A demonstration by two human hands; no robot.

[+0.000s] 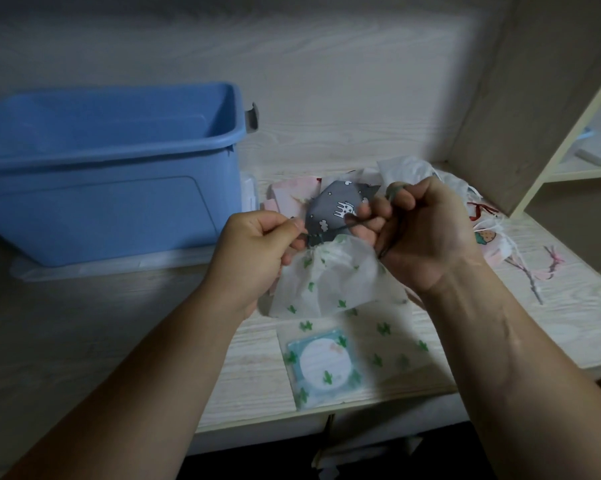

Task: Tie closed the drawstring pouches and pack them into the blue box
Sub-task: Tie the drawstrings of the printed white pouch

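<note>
A white pouch with green cactus print (pixel 330 282) hangs gathered at its neck between my two hands above the table. My left hand (pixel 254 251) pinches the green drawstring at the pouch's neck. My right hand (pixel 420 233) grips the other end of the cord, which runs taut between my fingers. Behind the hands lies a grey pouch with white cloud print (pixel 340 206). The blue box (pixel 108 168) stands open at the left on a clear lid; what it holds is hidden.
A flat cactus-print packet with a round label (pixel 326 362) lies near the table's front edge. More pouches are piled at the back right: pink (pixel 292 195), white (pixel 409 171), and a strawberry-print one (pixel 489 240). Shelf uprights (pixel 569 140) stand at the right.
</note>
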